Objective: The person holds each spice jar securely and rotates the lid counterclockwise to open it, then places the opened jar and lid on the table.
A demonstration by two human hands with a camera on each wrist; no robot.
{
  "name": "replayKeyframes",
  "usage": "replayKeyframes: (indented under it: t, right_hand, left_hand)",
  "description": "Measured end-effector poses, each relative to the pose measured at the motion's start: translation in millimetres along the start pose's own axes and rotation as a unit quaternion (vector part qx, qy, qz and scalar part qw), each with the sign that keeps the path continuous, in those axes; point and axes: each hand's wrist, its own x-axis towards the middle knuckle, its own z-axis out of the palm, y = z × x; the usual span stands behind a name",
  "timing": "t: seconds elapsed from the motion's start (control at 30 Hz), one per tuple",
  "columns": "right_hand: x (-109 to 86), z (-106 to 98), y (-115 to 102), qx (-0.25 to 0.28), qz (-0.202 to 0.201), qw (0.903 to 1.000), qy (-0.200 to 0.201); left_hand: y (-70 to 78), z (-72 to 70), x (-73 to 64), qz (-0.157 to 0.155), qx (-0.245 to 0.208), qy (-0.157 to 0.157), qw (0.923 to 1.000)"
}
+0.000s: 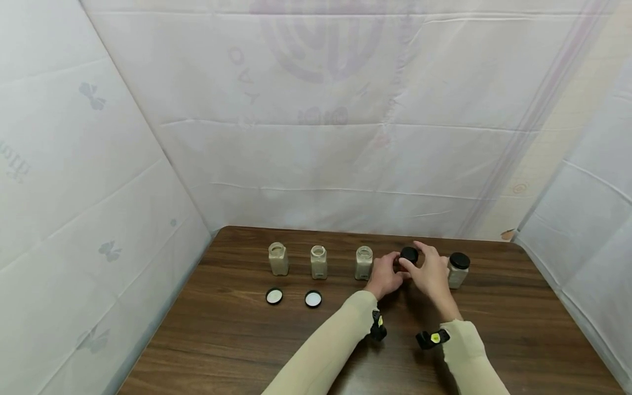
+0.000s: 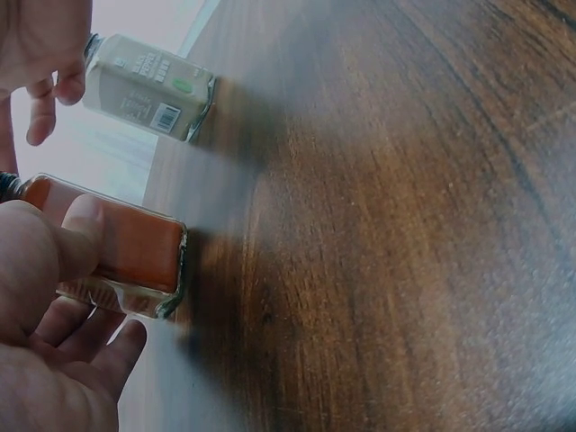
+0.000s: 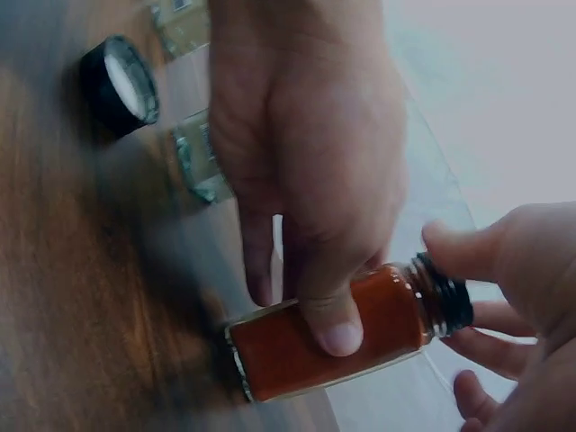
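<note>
My left hand [image 1: 386,275] grips a square glass jar of red-orange powder [image 2: 144,243], its thumb pressed along one flat side. The jar's base is close to the table in the left wrist view. On its neck sits a black screw lid [image 3: 450,292], with the glass thread showing just below. My right hand [image 1: 429,272] has its thumb and fingers around that lid from above. Just right of this hand stands a jar of pale powder with a black lid [image 1: 458,269], and left of my left hand an uncapped pale jar [image 1: 364,263].
Further left on the wooden table [image 1: 222,340] stand two more uncapped jars of pale powder, a middle one [image 1: 319,262] and an end one [image 1: 278,259]. Before them lie two upturned black lids, one left [image 1: 274,296] and one right [image 1: 313,299]. White sheeting [image 1: 306,153] hangs behind.
</note>
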Motion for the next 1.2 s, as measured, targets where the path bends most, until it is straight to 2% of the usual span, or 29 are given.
replayKeyframes:
  t: [0.17, 0.27, 0.37, 0.6, 0.7, 0.83, 1.07, 1.2]
  right_hand:
    - [-0.8, 5.6, -0.5, 0.010, 0.017, 0.9976, 0.067]
    - [-1.3, 6.6, -1.5, 0.006, 0.026, 0.9963, 0.081]
    - [-0.8, 5.5, -2.3, 0.002, 0.020, 0.9973, 0.070]
    - [1.5, -0.1, -1.8, -0.012, -0.012, 0.9998, -0.010]
    - [1.1, -1.0, -2.1, -0.012, -0.010, 0.9996, -0.025]
    - [-0.1, 0.0, -2.7, -0.014, -0.002, 0.9998, -0.013]
    - [-2.1, 3.0, -4.4, -0.010, 0.028, 0.9983, 0.050]
    - [-2.1, 2.4, -6.4, -0.014, 0.023, 0.9986, 0.045]
  left_hand:
    - [1.4, 0.0, 0.0, -0.010, 0.007, -0.006, 0.9999]
    - [2.1, 0.3, 0.2, -0.013, 0.006, -0.009, 0.9999]
    - [2.3, 0.2, 0.8, -0.013, 0.001, -0.008, 0.9999]
    - [0.4, -0.4, 3.5, -0.008, -0.010, -0.002, 0.9999]
    - [0.4, -0.5, 2.8, -0.006, -0.007, -0.003, 1.0000]
    - [0.1, -1.5, 0.3, -0.002, 0.004, -0.005, 1.0000]
    - [2.4, -1.9, -2.4, -0.007, 0.000, -0.004, 1.0000]
    - [2.8, -1.5, -1.9, -0.009, 0.000, -0.003, 1.0000]
